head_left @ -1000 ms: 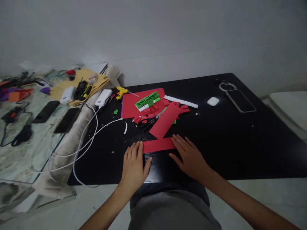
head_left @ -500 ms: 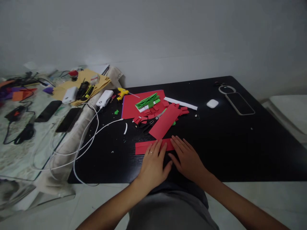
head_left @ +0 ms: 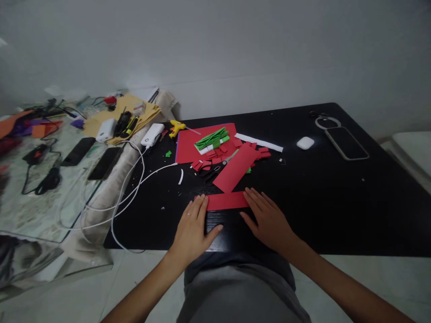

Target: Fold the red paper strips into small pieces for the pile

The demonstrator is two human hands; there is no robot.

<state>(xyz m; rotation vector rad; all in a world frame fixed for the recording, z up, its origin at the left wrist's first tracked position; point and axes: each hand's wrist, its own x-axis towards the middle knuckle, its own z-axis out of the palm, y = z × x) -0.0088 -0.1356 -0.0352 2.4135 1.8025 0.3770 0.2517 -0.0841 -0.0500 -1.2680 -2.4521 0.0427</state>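
A folded strip of red paper (head_left: 226, 201) lies flat on the black table (head_left: 323, 211) near its front edge. My left hand (head_left: 191, 226) rests with fingertips on the strip's left end, fingers stretched and thumb apart. On the right end press the fingertips of my right hand (head_left: 266, 217), which is also flat and open. Just beyond the strip, a larger red paper piece (head_left: 236, 168) lies slanted, partly over black-handled scissors (head_left: 218, 169). Small red paper pieces (head_left: 215, 154) are scattered around the scissors.
Behind lie a folded green paper bundle (head_left: 212, 139) on a red sheet (head_left: 185, 152), a yellow glue gun (head_left: 177, 128) and a white strip (head_left: 259, 142). White cables (head_left: 117, 204) cross the left edge. A phone (head_left: 346, 143) and white case (head_left: 305, 143) are at right.
My left hand has slid left along the strip to its left end. My right hand stays at the right end. The strip now looks narrower. The view has shifted slightly.
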